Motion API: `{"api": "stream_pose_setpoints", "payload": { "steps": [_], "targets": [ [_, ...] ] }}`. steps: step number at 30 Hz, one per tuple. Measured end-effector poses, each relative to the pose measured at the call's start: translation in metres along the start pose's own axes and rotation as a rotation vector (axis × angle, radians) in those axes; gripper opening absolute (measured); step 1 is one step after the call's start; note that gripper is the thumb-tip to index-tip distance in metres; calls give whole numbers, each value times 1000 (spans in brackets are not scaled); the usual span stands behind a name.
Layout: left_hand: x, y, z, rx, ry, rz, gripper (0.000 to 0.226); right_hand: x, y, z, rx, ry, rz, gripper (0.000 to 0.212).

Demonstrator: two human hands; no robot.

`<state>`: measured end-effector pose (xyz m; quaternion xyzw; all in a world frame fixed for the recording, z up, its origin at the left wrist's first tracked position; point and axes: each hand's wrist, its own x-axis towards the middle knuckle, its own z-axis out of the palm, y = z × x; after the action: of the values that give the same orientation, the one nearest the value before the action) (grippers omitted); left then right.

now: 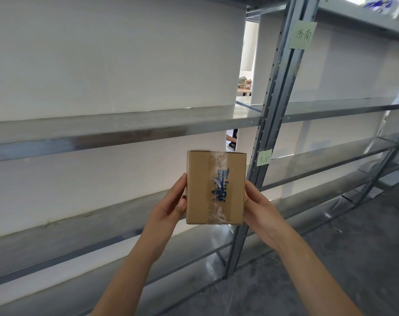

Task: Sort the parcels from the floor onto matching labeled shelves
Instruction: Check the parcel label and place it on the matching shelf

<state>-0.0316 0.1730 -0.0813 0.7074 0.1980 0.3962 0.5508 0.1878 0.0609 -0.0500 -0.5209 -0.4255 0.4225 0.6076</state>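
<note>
The left hand (171, 207) has its thumb flat on the left side of the small brown cardboard box with clear tape down the middle (215, 188), w/ the other fingers tucked behind it where I can't see them. The right hand (259, 212) presses on the box's right side, fingers mostly hidden behind too. So both hands are curled shut on the box, squeezing it from 2 sides. It's held up in the air in front of the grey metal shelves (116, 127), not resting on anything.

Blue writing (220, 187) sits under the shiny tape. It's smudgy and turned sideways, so I can't read it.

Two pale green paper labels are stuck on the grey metal upright post (276, 103). The top label (303, 34) is up high and the lower label (264, 158) is just beside the box's top right corner. The shelves near the box look bare. At top right a white and blue thing (379, 4) sits on a high shelf, too blurry to tell what.

I think the step now is reading the box & picking the shelf. To do it well: turn the box so the writing stands upright, tip it away from the glare, check it vs. both labels, then slide it flat onto the right shelf w/ both hands.
</note>
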Motion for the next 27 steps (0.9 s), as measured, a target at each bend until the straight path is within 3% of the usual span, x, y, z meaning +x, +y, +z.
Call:
{"api": "stream_pose_setpoints", "payload": {
  "steps": [8,11,14,16,23,27],
  "targets": [
    [-3,7,7,-180,68,-63,60,-2,2,3,81,83,1,29],
    [-2,10,10,-187,148,-61,45,-5,0,7,29,88,-34,26],
    [0,11,14,-160,217,-94,30,-7,0,10,6,72,-61,49],
    [-1,12,16,-104,232,-75,27,-7,3,8,21,51,-77,46],
    [-3,15,14,-183,122,-7,31,-11,7,2,146,-17,-110,33],
    [-6,12,13,-286,57,24,36,-12,7,2,199,38,-77,27]
  ]
}}
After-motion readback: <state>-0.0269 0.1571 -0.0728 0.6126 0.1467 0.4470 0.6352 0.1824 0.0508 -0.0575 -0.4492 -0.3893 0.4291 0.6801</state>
